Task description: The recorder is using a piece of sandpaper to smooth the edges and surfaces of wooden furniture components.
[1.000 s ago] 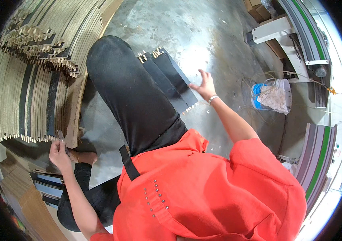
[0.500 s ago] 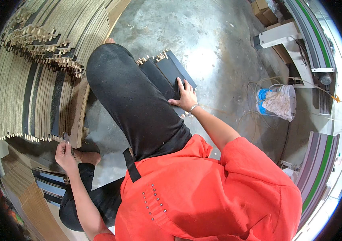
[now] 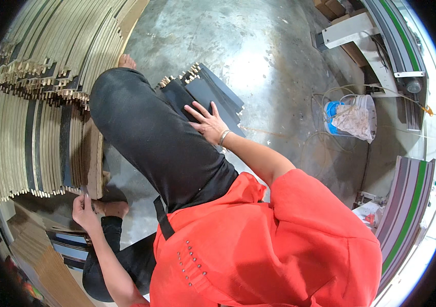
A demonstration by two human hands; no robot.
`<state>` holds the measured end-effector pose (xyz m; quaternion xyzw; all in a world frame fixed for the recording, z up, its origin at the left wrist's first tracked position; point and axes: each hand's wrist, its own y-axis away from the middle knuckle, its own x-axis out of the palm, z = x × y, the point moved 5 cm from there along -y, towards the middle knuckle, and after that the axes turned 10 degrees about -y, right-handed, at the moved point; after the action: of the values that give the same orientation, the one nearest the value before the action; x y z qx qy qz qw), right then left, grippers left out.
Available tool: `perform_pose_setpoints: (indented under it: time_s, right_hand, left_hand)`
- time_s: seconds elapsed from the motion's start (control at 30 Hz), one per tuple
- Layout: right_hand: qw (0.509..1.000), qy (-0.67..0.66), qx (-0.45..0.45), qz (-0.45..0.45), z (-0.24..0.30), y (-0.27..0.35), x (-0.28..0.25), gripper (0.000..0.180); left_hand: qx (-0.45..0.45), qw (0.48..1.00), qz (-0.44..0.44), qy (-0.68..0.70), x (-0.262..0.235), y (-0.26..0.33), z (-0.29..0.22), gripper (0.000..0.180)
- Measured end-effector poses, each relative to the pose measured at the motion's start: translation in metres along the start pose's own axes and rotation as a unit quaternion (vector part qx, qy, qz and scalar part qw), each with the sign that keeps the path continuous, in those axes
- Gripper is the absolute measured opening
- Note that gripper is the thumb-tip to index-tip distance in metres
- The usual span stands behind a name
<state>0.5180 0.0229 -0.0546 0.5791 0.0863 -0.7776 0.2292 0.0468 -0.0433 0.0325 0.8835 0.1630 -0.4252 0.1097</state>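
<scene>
My right hand [image 3: 207, 124] lies with spread fingers on a small pile of dark boards [image 3: 200, 92] on the floor, just past my raised knee. The boards are slightly fanned, and pale wooden dowels stick out along their edges. My left hand [image 3: 86, 214] is pinched closed beside the near ends of a large stack of boards [image 3: 10, 143]. Only a sliver of something thin and greyish shows at its fingertips; its kind cannot be made out. Rows of dowel pegs line the ends of this stack.
Brown boards [image 3: 49, 261] stand at the lower left, beside my folded leg. To the right, a white bucket [image 3: 363, 120] holds a stained cloth, with thin hose loops around it. Machine rails with green stripes [image 3: 404, 220] run along the right side.
My right hand has shifted left over the floor pile, and its boards look more fanned out. My left hand stays pinched by the stack's ends. The whole view has moved slightly.
</scene>
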Motion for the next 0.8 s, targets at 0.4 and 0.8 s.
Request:
perform_pose_setpoints:
  time_s: [0.4, 0.8]
  right_hand:
    - [1.000, -0.014, -0.010, 0.010, -0.038, -0.003, -0.025, 0.040]
    - [0.998, -0.065, 0.004, 0.027, -0.095, -0.006, -0.029, 0.063]
  left_hand:
    - [-0.007, 1.000, -0.018, -0.013, -0.001, 0.002, -0.002, 0.009]
    - [0.005, 1.000, 0.002, -0.021, 0.009, 0.002, 0.006, 0.009]
